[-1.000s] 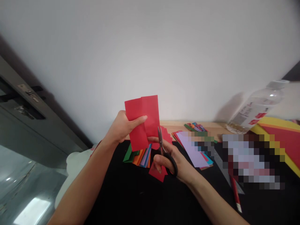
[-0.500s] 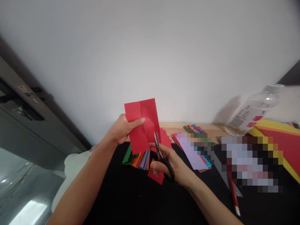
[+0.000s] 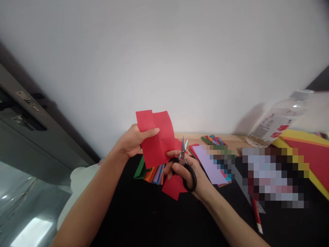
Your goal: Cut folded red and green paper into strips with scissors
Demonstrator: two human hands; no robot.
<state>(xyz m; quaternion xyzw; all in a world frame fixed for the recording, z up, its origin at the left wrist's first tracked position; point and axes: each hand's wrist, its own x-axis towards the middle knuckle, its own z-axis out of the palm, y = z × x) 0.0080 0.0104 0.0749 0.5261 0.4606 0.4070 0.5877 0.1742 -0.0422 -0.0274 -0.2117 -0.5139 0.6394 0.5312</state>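
My left hand (image 3: 135,139) pinches a sheet of red paper (image 3: 163,140) by its left side, the thumb lying across the front. A crease and a slit-like step run down the sheet near its upper left. In my right hand (image 3: 194,171) is a pair of scissors (image 3: 183,152) with black handles, blades parted and pointing up, just right of the paper. A finger of that hand touches the paper's lower right edge. Below lie red paper pieces (image 3: 174,188) on the black table surface (image 3: 144,212), partly covered by my right hand.
Folded coloured papers (image 3: 155,175) lie beneath the red sheet. To the right are a lilac paper stack (image 3: 209,168), a ruler (image 3: 241,185), a red pencil (image 3: 256,214), a clear bottle (image 3: 282,118) and large coloured sheets (image 3: 308,154). A wall rises behind; a door (image 3: 31,127) stands left.
My right hand has moved slightly right with the scissors, and the blades have parted. The red sheet now bends at its right side, its top edge stepped at the crease.
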